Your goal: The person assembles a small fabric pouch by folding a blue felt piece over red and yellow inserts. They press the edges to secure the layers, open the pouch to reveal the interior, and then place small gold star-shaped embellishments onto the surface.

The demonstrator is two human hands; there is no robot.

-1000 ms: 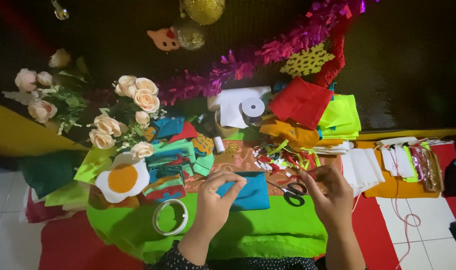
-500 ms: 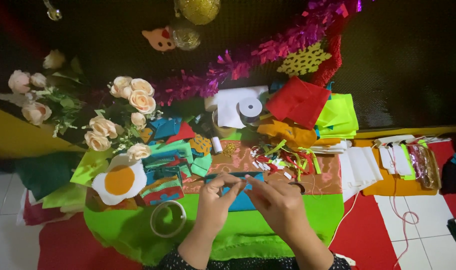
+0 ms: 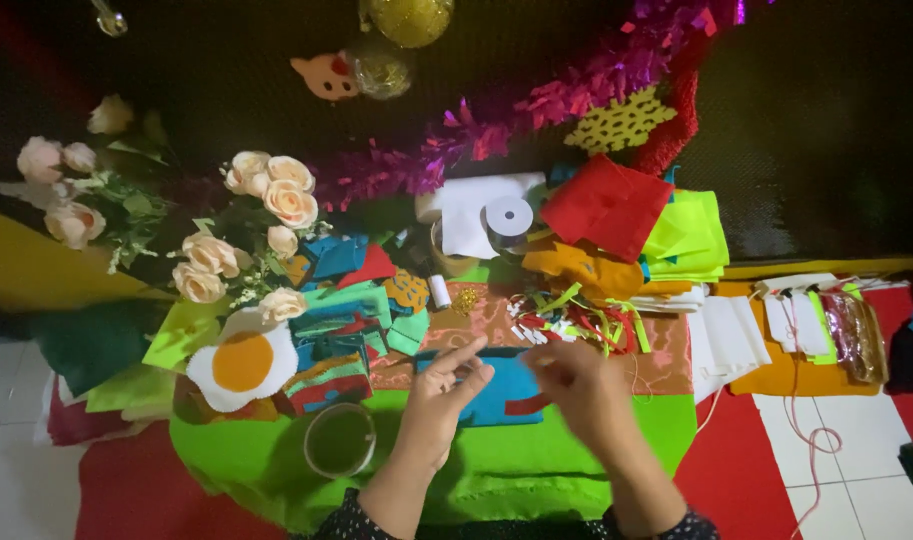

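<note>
My left hand pinches the left side of a blue felt piece, thumb and forefinger on its top edge. The felt lies flat on a bright green cloth that covers the low table. My right hand is blurred over the felt's right edge, fingertips bunched near its upper right corner. Whether it holds anything cannot be made out. A small red scrap peeks out between the blue felt and my right hand.
A fried-egg felt shape and a tape ring lie left of my hands. Behind are peach roses, stacked felt scraps, a ribbon spool, red felt, lime felt, purple tinsel. White papers lie right.
My right hand came in from the right, off the scissors, to the blue felt's top edge and has now slid a little right. My left hand stays on the felt.
</note>
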